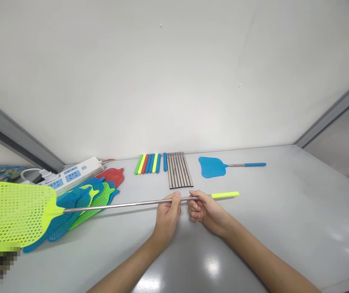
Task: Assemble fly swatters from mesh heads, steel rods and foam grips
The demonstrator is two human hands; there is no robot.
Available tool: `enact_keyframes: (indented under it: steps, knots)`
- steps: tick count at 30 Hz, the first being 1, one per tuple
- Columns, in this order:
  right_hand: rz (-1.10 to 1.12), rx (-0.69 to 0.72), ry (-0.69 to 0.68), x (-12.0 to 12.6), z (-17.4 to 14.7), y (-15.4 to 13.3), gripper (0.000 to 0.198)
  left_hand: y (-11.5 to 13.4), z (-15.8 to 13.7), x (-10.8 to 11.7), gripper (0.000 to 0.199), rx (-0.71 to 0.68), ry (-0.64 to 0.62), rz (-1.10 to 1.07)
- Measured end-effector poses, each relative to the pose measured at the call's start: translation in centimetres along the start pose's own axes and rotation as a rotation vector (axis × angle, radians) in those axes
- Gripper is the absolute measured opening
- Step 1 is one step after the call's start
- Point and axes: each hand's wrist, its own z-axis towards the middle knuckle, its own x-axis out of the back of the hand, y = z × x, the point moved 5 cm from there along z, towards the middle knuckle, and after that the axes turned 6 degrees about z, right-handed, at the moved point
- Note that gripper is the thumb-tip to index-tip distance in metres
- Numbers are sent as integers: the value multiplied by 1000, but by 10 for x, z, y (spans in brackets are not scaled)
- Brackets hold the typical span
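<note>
Stretched out across the table is a yellow fly swatter (pixel 15 211), its thin metal rod drawn long and its yellow grip (pixel 224 195) at the right end. My left hand (pixel 168 213) is closed around the middle of the rod, thumb on top. Close beside it, my right hand (pixel 206 211) pinches the rod just left of the yellow grip. Behind my hands lies a row of metal telescopic rods (pixel 179 171). Coloured grip sleeves (pixel 147 164) in green, yellow, red and blue lie to their left. A blue fly swatter (pixel 213 167) with a short rod and blue grip rests at the right.
At the left, several swatter heads (pixel 101 198) in blue, green, yellow and red are piled, partly hidden by the yellow one. A white power strip (pixel 73 175) with a plug sits behind them. A pale wall (pixel 174 81) borders the table's (pixel 284 211) back edge.
</note>
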Motion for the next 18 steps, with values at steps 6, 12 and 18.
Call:
enact_keyframes:
  steps: [6, 12, 18]
  knots:
    - [32, 30, 33, 1, -1, -3, 37, 0, 0, 0, 41, -12, 3, -6]
    - [25, 34, 39, 3, -1, -4, 36, -1, 0, 1, 41, -12, 15, -9]
    - [21, 30, 44, 3, -2, -4, 31, 1, -1, 1, 42, -13, 20, 0]
